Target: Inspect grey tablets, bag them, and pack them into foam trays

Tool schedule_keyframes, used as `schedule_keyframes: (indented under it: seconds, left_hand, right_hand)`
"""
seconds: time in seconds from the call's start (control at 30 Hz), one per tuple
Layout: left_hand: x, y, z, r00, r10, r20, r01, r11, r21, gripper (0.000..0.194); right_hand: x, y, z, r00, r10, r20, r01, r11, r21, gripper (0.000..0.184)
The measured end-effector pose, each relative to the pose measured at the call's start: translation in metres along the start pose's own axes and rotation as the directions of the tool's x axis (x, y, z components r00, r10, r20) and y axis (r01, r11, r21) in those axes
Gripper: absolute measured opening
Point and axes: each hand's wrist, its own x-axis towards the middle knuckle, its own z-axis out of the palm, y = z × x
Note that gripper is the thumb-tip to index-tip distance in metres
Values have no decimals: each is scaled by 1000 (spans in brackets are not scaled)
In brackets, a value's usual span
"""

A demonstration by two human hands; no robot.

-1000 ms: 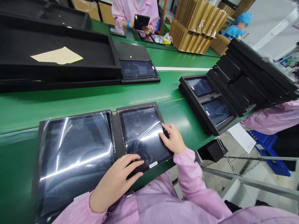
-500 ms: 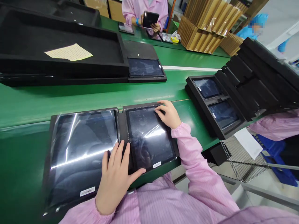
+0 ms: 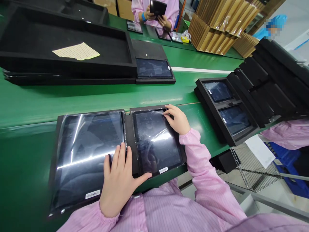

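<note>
A tablet screen (image 3: 79, 161) under clear film lies in the left half of a black foam tray (image 3: 130, 132). In the right half is a second tablet (image 3: 154, 151), with a white barcode label at its lower edge. My left hand (image 3: 118, 183) lies open, fingers spread over the left tablet's right side, thumb reaching the right tablet's lower left corner. At that tablet's upper right corner my right hand (image 3: 177, 120) has its thumb and fingertips closed on what looks like the clear film (image 3: 154, 111). A pale streak runs along the top edge there.
A large black foam tray (image 3: 72, 67) with a sticker sheet (image 3: 77, 51) stands beyond, beside another tablet (image 3: 154, 68). On the right, a foam tray (image 3: 212, 109) holds two tablets near stacked black trays (image 3: 272, 83). Cardboard dividers (image 3: 217, 25) and a co-worker (image 3: 156, 19) are across the green bench.
The view has shifted slightly. My right hand stays at the tablet's corner, where a pale streak now shows along the top edge. My left hand remains nearly still. The co-worker's held device is higher.
</note>
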Motion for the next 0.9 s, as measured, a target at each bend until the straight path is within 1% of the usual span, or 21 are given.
schedule_keyframes:
  seconds: [0.07,0.13,0.17,0.2,0.23,0.27,0.3,0.33,0.37,0.4,0.43,0.47,0.57,0.63,0.67,0.73,0.77,0.8,0.83,0.87,0.9]
  left_hand:
    - [0,1,0,1000,-2,-4,2,1000,-7,93]
    - [0,1,-1,1000,-5,3,5,1000,-12,93]
    - [0,1,-1,1000,-9,8,9,1000,-17,93]
    - [-1,1,-1,1000,-15,14,16,1000,-24,93]
    - [-1,1,0,1000,-22,22,23,999,-32,93]
    - [-2,1,0,999,-28,28,30,999,-39,93]
    - [-3,1,1,999,-36,34,37,998,-43,94]
    - [-4,1,2,998,-45,40,47,998,-45,94]
    - [-5,0,3,998,-55,44,57,997,-45,95]
    - [-5,0,3,997,-63,47,65,997,-43,95]
    - [-5,0,4,997,-68,46,70,997,-40,96]
    - [-5,0,4,997,-67,44,68,997,-34,96]
    - [-4,0,3,999,-31,26,31,1000,-7,95]
    - [-4,0,3,1000,-16,9,16,1000,1,95]
    - [-4,-1,4,1000,-15,0,15,1000,-8,95]
    - [-4,-2,4,1000,-16,-15,16,999,-42,94]
    - [-4,-3,5,1000,-10,-16,9,998,-55,94]
    - [-3,-3,5,1000,-3,-11,3,998,-60,94]
    - [-3,-4,5,1000,-1,-3,1,999,-55,94]
    - [-2,-4,5,1000,0,-3,0,999,-39,93]
    - [-2,-4,4,1000,1,0,-1,1000,-19,91]
  right_hand:
    - [-17,-17,-7,999,-23,43,22,1000,21,17]
    - [-38,-36,-19,992,-54,115,46,997,67,15]
    - [-49,-45,-27,982,-78,172,61,993,106,15]
    - [-59,-54,-36,957,-120,263,74,981,179,16]
    - [-69,-61,-47,915,-178,361,83,961,263,18]
    - [-78,-67,-58,850,-252,463,82,931,355,20]
    - [-86,-72,-68,768,-341,542,74,888,454,24]
    - [-92,-75,-78,683,-431,590,57,836,545,28]
    - [-99,-76,-87,605,-516,606,36,779,626,32]
    - [-104,-76,-94,546,-587,598,18,722,692,36]
    - [-110,-76,-98,508,-639,578,5,673,739,38]
    - [-115,-74,-101,491,-679,545,1,626,779,41]
    - [-125,-72,-95,463,-785,412,47,486,873,48]
    - [-125,-73,-86,428,-836,343,97,421,902,51]
    - [-123,-74,-81,413,-849,329,112,406,907,52]
    - [-114,-75,-71,408,-858,314,86,378,922,53]
    - [-108,-77,-67,410,-859,308,36,353,935,52]
    - [-102,-78,-63,423,-850,315,-35,332,943,51]
    - [-95,-80,-60,460,-821,338,-120,320,940,48]
    - [-87,-84,-58,528,-769,360,-198,301,933,45]
    - [-78,-88,-56,621,-682,387,-261,286,922,39]
